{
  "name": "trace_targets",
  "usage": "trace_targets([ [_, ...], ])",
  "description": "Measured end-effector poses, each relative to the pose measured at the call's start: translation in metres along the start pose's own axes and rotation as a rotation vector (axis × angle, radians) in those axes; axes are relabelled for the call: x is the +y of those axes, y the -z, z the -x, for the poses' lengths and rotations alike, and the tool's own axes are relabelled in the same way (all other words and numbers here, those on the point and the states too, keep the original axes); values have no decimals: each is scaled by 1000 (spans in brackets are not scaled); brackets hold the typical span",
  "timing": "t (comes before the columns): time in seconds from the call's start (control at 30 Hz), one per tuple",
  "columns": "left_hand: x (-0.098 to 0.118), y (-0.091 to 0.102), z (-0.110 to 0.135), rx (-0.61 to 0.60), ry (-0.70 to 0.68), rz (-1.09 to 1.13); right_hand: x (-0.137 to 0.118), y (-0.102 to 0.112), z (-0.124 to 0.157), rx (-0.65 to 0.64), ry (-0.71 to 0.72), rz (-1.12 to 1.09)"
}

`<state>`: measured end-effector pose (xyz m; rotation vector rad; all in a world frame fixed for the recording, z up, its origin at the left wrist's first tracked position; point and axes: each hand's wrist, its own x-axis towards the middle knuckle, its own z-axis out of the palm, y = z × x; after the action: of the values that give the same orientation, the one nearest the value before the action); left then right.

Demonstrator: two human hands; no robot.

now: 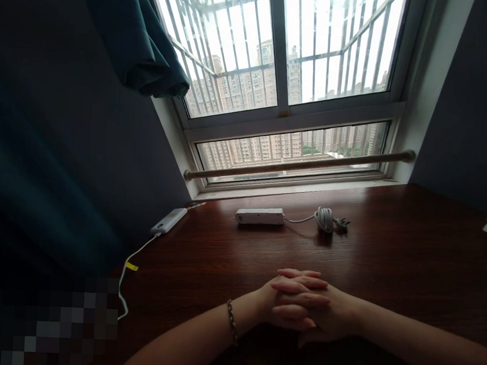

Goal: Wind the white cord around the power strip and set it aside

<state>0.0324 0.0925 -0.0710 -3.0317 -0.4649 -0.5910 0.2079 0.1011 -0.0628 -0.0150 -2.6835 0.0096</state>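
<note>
My left hand (271, 298) and my right hand (335, 310) are clasped together at the near part of the brown wooden desk (385, 253). Their fingers are interlaced and closed, with no object between them. A dark beaded bracelet (231, 321) circles my left wrist. Farther back, apart from both hands, lies a white power strip (260, 216). Its cord is wound into a bundle (325, 219), and the plug (342, 224) sticks out to the right.
A white power bank (169, 220) rests at the desk's left edge, its white cable (123, 285) carrying a yellow tag (132, 266). Behind the desk are a barred window (284, 114) and a horizontal rail (300, 165). A teal curtain (148, 54) hangs at left.
</note>
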Motion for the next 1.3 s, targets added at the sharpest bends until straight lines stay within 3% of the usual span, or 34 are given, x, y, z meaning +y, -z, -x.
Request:
trace_targets([
  [0.3,1,1,-5,63,-22,-4,0,1,-1,-5,-26,1],
  [0.57,-4,0,1,-151,23,-150,1,-1,1,-76,-55,17],
  [0.87,-1,3,-3,-197,26,-189,-1,3,-2,-78,-48,27],
  [1.2,0,2,-1,-116,33,-112,1,0,-1,-66,-52,9],
  [1.3,-1,1,-1,-161,34,-134,1,1,-1,-69,-40,3],
])
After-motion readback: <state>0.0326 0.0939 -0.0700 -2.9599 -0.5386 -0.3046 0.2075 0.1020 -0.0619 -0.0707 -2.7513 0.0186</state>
